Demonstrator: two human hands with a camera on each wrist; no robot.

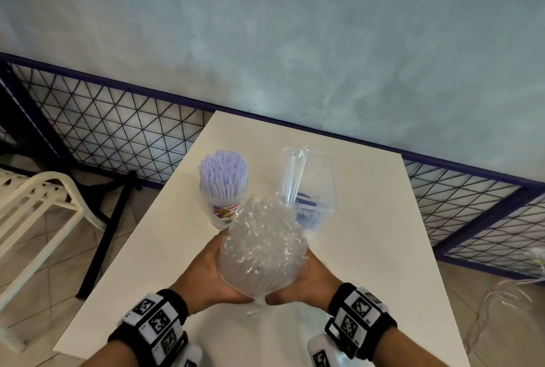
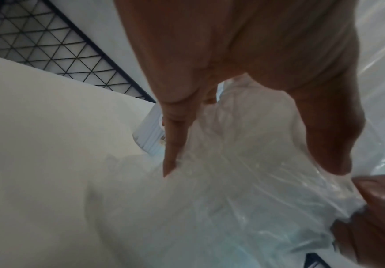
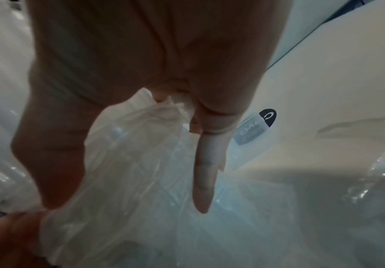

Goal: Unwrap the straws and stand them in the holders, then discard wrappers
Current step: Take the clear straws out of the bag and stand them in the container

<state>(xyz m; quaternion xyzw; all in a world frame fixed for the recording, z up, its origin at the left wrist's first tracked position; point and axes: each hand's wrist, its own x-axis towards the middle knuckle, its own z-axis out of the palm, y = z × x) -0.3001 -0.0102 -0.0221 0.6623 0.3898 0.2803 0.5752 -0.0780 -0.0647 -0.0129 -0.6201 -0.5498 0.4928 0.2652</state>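
A ball of crumpled clear plastic wrappers (image 1: 262, 248) is held just above the white table (image 1: 368, 219). My left hand (image 1: 211, 268) and right hand (image 1: 315, 278) cup it from either side, the heels of the palms close together under it. In the left wrist view my thumb (image 2: 324, 145) presses into the wrappers (image 2: 244, 190). The right wrist view shows my thumb (image 3: 56, 163) on the wrappers (image 3: 129, 154). Behind the ball, a round holder (image 1: 221, 213) is packed with lilac straws (image 1: 223, 172). To its right, a clear holder (image 1: 320, 186) has a few clear straws (image 1: 293, 175).
The table is narrow, with edges close on both sides. A white chair (image 1: 38, 207) stands on the left. A dark wire mesh fence (image 1: 112, 130) runs behind the table. A tangle of thin pale strands (image 1: 525, 278) lies on the floor at the right.
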